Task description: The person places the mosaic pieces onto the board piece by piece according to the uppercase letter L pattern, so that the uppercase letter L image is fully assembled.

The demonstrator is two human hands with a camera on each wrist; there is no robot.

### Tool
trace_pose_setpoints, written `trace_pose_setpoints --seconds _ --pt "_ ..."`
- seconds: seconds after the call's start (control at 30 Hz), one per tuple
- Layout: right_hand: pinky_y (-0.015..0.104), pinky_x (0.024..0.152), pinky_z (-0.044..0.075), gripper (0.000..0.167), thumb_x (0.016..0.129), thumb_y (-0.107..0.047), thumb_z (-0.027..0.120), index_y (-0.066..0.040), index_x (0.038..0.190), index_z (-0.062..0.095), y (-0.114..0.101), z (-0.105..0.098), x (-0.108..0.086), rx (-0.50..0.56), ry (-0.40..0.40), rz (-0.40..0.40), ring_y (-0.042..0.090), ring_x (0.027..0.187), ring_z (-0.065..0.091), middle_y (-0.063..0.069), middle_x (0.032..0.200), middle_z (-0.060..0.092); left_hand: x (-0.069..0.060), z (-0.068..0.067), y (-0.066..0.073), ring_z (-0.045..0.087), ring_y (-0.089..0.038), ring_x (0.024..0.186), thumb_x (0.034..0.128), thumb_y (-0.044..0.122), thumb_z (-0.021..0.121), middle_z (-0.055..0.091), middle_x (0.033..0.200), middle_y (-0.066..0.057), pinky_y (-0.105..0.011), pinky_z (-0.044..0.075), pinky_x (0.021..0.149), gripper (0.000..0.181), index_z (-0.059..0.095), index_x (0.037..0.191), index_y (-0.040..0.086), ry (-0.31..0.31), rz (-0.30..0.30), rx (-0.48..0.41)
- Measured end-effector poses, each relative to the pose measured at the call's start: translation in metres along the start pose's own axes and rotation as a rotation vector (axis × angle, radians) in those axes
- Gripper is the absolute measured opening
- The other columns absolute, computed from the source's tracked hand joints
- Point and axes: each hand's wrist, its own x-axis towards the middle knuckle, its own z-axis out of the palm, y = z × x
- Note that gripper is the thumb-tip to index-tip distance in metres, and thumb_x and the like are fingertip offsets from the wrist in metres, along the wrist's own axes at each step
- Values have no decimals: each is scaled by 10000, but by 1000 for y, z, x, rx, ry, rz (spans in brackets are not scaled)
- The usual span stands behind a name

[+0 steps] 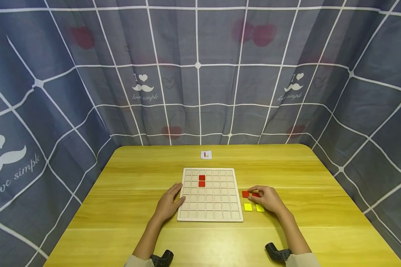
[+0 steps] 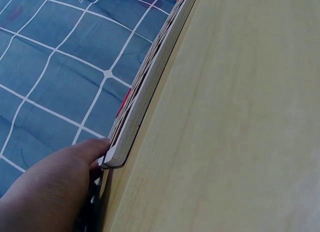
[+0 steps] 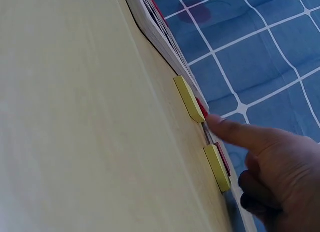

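A pale grid board lies on the table, with two red tiles, an upper one and a lower one, in one column. My left hand rests against the board's left edge, fingers relaxed; the left wrist view shows the hand at the board's corner. Right of the board, my right hand reaches over a red tile, thumb and finger apart beside another red tile. In the right wrist view, a fingertip of the hand is close to a red tile; contact is unclear.
Two yellow tiles, one on the left and one on the right, lie nearer me than the red ones. Behind the board is a small printed grid card. A checked curtain surrounds the wooden table at the back and sides.
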Motion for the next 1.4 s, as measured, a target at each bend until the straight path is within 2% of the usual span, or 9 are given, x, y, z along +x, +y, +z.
trace_pose_setpoints --seconds 0.13,0.27,0.53,0.63,0.83,1.0,1.23,1.4 --pt "215 403 228 263 767 -343 740 -200 985 706 -5 -1 2 15 38 -50 55 425 237 -60 490 332 0 0 0 349 -329 1294 879 279 628 429 1395 -109 -526 287 1028 549 469 1352 49 -2 -4 -6" --pt "211 389 227 263 768 -346 739 -210 991 705 -20 2 8 42 64 -94 30 417 219 -75 486 306 0 0 0 342 -320 1300 882 294 621 417 1406 -98 -521 279 1036 553 463 1361 66 -12 -22 -5" --pt "197 398 193 249 765 -300 753 -192 985 713 -57 28 25 81 74 -205 26 442 185 -106 489 252 -1 -1 0 344 -332 1296 885 292 618 412 1409 -105 -536 284 1026 551 460 1363 67 -10 -12 -11" --pt "195 411 194 250 766 -315 749 -202 985 712 -69 41 32 76 71 -216 21 450 195 -109 496 258 0 0 -1 345 -335 1295 886 294 616 412 1408 -108 -536 288 1023 553 458 1364 64 -10 -8 -7" --pt "198 413 191 253 764 -339 745 -223 987 711 -89 66 43 56 46 -187 30 443 201 -101 485 275 0 -1 -1 356 -351 1284 889 293 611 420 1399 -126 -543 302 1010 549 462 1357 50 -2 13 -3" --pt "193 396 181 254 767 -332 746 -203 983 716 -102 83 51 53 40 -193 33 435 186 -110 467 266 -1 -1 0 358 -341 1285 884 293 618 420 1401 -115 -531 302 1016 551 465 1357 57 -4 0 -4" --pt "193 364 191 281 787 -339 725 -156 1000 715 -108 100 55 34 16 -203 29 416 191 -104 458 301 -1 -1 1 363 -326 1284 878 275 626 435 1392 -101 -507 294 1030 548 471 1350 44 0 2 -14" --pt "184 376 200 270 786 -346 724 -164 986 714 -107 105 56 7 9 -208 32 417 187 -101 462 290 0 -1 1 369 -325 1281 878 278 627 440 1388 -100 -508 302 1024 545 476 1347 46 3 7 -6"
